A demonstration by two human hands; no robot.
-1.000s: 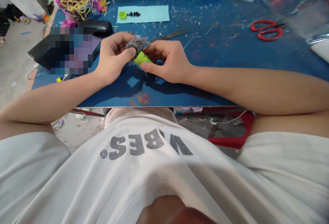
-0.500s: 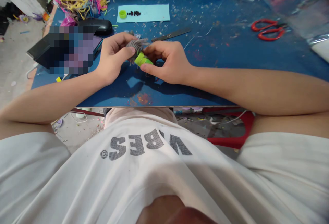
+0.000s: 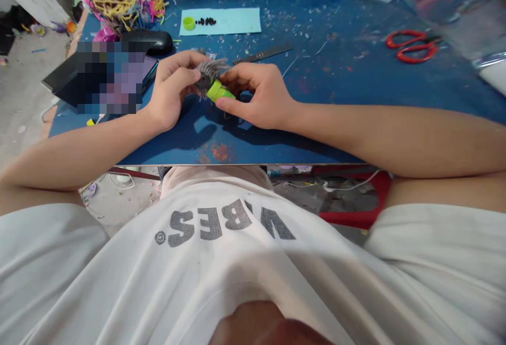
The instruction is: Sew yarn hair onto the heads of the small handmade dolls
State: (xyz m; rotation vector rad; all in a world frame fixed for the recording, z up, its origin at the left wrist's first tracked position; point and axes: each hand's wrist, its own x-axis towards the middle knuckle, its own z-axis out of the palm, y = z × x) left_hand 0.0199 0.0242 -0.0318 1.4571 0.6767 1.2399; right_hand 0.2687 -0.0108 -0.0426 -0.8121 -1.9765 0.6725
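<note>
Small doll (image 3: 220,92): lying between both hands, raised just over the blue table (image 3: 348,81) near its front edge. Right hand (image 3: 264,94) is pinching the lime-green body between thumb and fingers. Left hand (image 3: 172,89) is pinching the dark head (image 3: 204,82) at its side, thumb tip in front, fingers curling behind; their pads are hiding, so firmness cannot be told.

Risks, as judged:
1. Left thumb is bearing only on the head's edge. If it is slipping, the head could be swinging loose while the right hand alone is carrying the weight.
2. The hands are gripping different parts. Uneven twisting could be straining the join between head and body.
3. Grey strands (image 3: 215,67) are fanning out between the hands; a finger catching them could be pulling some free.
4. A metal blade (image 3: 263,54) is lying just beyond the right fingers; reaching forward carelessly could be nicking a knuckle.
5. Black beads (image 3: 207,21) are sitting loose on a pale-blue strip (image 3: 237,20); a bump could be scattering them.
</note>
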